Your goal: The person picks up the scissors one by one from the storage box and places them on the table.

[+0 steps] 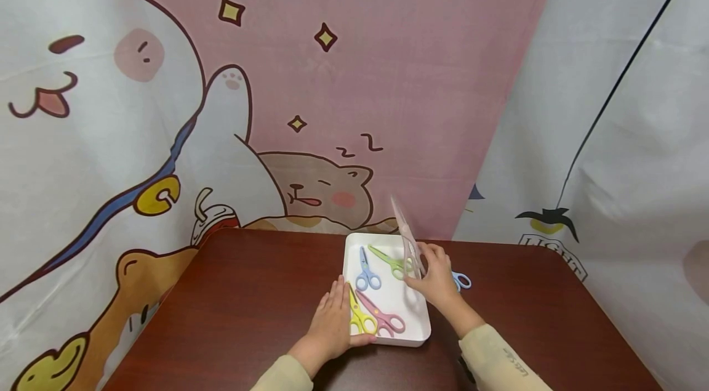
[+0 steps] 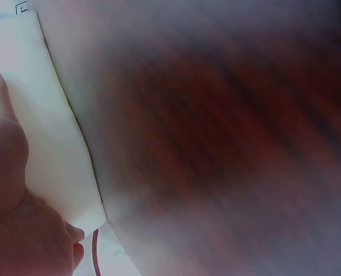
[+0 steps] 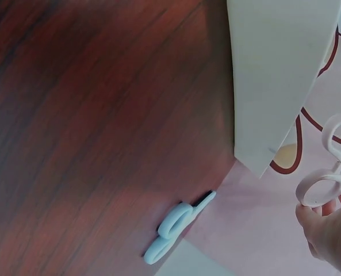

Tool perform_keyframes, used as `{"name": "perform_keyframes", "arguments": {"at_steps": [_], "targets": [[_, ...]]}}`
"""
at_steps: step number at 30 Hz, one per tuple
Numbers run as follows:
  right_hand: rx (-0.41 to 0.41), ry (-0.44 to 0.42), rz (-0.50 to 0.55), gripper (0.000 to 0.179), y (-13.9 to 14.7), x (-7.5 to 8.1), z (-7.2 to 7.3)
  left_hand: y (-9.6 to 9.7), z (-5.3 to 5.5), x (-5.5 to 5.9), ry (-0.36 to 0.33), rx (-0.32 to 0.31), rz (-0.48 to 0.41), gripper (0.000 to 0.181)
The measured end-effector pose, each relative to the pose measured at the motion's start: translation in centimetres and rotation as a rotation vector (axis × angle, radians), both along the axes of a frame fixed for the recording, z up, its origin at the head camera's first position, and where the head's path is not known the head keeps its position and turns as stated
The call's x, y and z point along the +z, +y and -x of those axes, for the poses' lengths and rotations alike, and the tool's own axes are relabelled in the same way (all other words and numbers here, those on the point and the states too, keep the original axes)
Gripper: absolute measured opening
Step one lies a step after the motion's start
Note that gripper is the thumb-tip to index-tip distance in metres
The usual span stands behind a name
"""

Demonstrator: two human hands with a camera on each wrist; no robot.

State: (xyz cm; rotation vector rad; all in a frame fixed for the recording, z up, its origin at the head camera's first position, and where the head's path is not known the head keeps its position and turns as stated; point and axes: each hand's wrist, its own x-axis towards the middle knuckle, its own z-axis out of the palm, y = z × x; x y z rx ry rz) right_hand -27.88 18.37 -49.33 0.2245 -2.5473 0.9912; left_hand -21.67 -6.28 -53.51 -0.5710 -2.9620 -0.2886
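Over the tray point(image 1: 394, 297), right hand point(image 1: 439, 278) is pinching pale scissors point(image 1: 408, 238) that could snag the green scissors point(image 1: 392, 262) if lowered carelessly, left hand point(image 1: 329, 324) straight-fingered alongside.

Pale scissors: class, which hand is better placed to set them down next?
Likely the right hand: it grips the pale scissors by the handles at the right of the tray; the left hand rests against its left side.

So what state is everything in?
White tray: upright, left hand against it
Blue scissors in tray: closed
Green scissors: in tray, closed
Pink scissors: in tray, closed
Yellow scissors: in tray, apparently closed
Pale scissors: raised in right hand, blade state unclear
Blue scissors on table: apparently closed
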Motion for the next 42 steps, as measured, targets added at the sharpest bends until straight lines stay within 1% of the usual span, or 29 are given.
{"name": "perform_keyframes", "arguments": {"at_steps": [9, 14, 19, 23, 26, 30, 33, 36, 37, 42], "targets": [[-0.001, 0.010, -0.013, 0.083, 1.5, 0.0, -0.3, -0.1, 0.4, -0.9, 0.029, -0.005, -0.004, 0.129], [-0.009, 0.021, -0.017, 0.082, 2.3, 0.0, -0.4, -0.2, 0.4, -1.0, 0.036, -0.003, -0.007, 0.129], [-0.012, 0.005, -0.016, 0.082, 2.9, -0.2, -0.4, -0.2, 0.6, -1.1, 0.040, -0.007, -0.009, 0.130], [-0.022, 0.008, -0.017, 0.081, 3.5, -0.4, -0.4, -0.2, 0.6, -1.0, 0.039, -0.010, 0.004, 0.129], [-0.027, 0.010, -0.020, 0.081, 4.0, -0.6, -0.3, -0.2, 0.4, -0.5, 0.022, -0.010, 0.014, 0.128], [-0.037, 0.012, -0.026, 0.080, 4.7, -0.9, -0.4, -0.2, 0.1, 0.2, -0.001, -0.016, 0.007, 0.126], [-0.045, 0.022, -0.026, 0.080, 5.1, -1.0, -0.5, -0.2, 0.0, 0.5, -0.009, -0.018, 0.002, 0.124], [-0.050, 0.039, -0.027, 0.079, 5.6, -1.1, -0.5, -0.1, 0.0, 0.5, -0.010, -0.011, 0.030, 0.124], [-0.052, 0.042, -0.026, 0.079, 5.8, -1.1, -0.6, -0.1, 0.0, 0.5, -0.006, -0.011, 0.023, 0.124], [-0.078, 0.031, -0.036, 0.080, 6.6, -1.3, -0.6, -0.1, 0.3, -0.2, 0.013, -0.005, 0.059, 0.126]]}}
